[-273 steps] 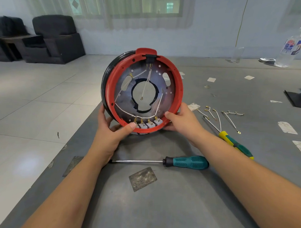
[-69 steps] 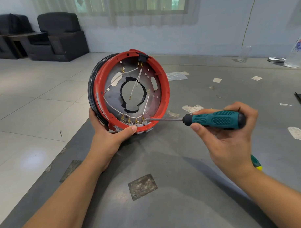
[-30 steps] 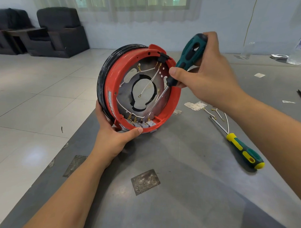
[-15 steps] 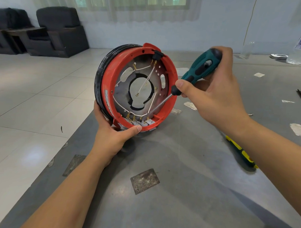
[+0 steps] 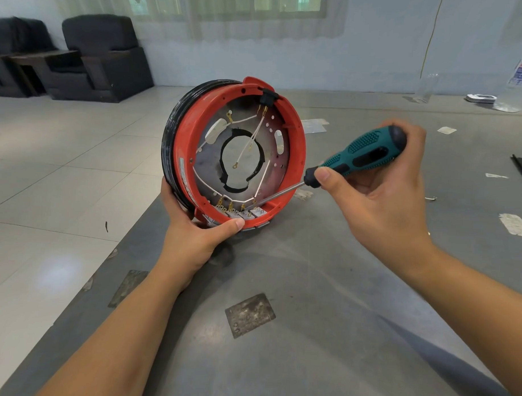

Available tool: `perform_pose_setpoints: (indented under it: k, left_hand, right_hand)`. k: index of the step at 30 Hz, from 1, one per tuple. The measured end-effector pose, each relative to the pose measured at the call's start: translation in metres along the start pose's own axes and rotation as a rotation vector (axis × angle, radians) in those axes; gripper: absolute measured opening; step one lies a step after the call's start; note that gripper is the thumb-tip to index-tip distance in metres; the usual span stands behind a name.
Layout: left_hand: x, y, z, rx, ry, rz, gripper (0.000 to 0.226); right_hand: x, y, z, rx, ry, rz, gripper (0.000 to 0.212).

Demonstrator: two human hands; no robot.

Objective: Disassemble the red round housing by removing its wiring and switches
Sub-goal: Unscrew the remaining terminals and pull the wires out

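The right hand [image 5: 381, 190] has come down to the middle right of the frame, so the screwdriver [image 5: 356, 155] now lies flatter. The grey table [image 5: 323, 333] fills the bottom. The red round housing [image 5: 240, 155] stands on edge in the middle, with the left hand [image 5: 193, 237] holding its bottom rim. The right hand's fingers wrap the green handle. The metal tip reaches the small switches [image 5: 241, 213] and white wires [image 5: 224, 193] inside.

left grip [image 5: 197, 235] curled, thumb forward; right grip [image 5: 381, 196] closed, forearms extended.
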State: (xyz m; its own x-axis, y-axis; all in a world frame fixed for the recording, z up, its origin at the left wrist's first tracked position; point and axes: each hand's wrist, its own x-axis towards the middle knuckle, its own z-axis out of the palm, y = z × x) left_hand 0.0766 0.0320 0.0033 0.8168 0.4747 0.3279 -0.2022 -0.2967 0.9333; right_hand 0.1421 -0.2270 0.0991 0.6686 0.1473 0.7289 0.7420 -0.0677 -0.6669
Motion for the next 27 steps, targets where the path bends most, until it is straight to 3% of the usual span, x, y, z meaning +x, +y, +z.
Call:
perform_pose_setpoints:
  k: [15, 27]
  left_hand:
    - [0.007, -0.011, -0.001, -0.016, 0.064, -0.027, 0.131]
    - [0.005, -0.009, -0.001, -0.016, 0.065, -0.044, 0.133]
  right_hand:
    - [-0.037, 0.024, -0.005, 0.196, 0.016, -0.046, 0.063]
    - [-0.050, 0.027, -0.009, 0.127, -0.060, -0.160, 0.063]
